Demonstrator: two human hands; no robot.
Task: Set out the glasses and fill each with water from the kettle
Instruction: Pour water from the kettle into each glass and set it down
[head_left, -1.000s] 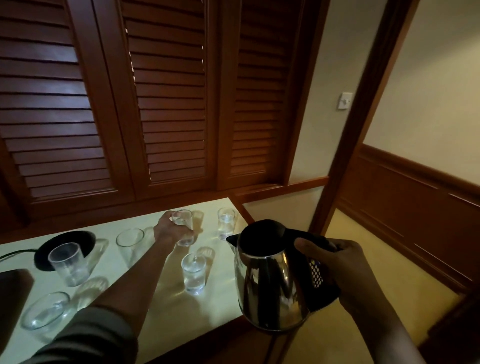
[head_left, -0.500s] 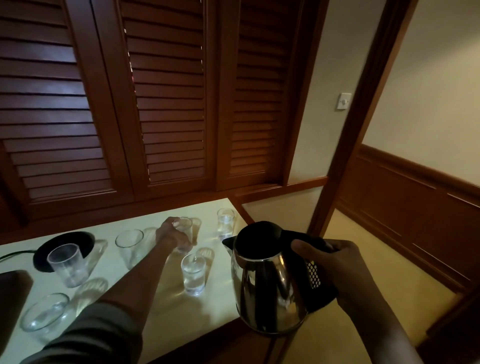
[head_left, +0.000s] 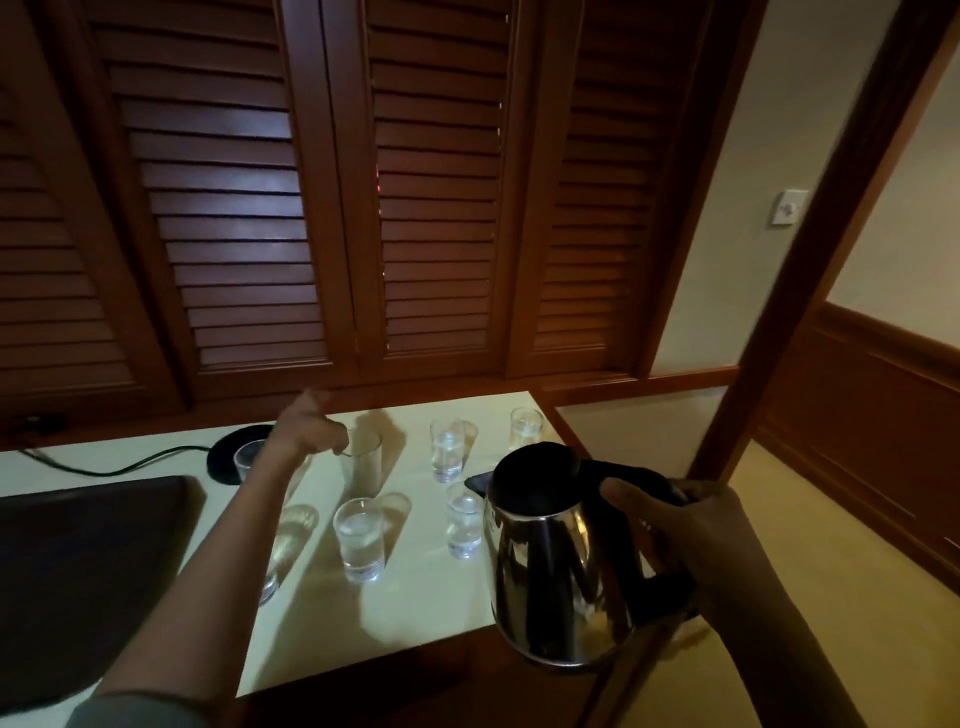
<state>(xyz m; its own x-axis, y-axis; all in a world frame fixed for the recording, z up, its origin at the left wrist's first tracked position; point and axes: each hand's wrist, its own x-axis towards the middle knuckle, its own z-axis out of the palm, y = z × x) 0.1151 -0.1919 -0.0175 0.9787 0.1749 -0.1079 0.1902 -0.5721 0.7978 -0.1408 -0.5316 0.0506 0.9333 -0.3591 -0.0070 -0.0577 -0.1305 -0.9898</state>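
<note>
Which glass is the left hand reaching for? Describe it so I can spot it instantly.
On the pale tabletop before the dark wooden louvred doors, find the round black kettle base at the back. Right of it stands a tall clear tumbler, the left hand at its rim. It looks empty and rises above the short water-filled glasses nearby.

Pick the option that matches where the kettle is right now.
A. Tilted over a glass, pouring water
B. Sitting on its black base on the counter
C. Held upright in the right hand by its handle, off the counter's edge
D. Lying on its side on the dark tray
C: the right hand grips the black handle of the kettle, which hangs upright beside the counter, while the round black base stands bare.
</note>
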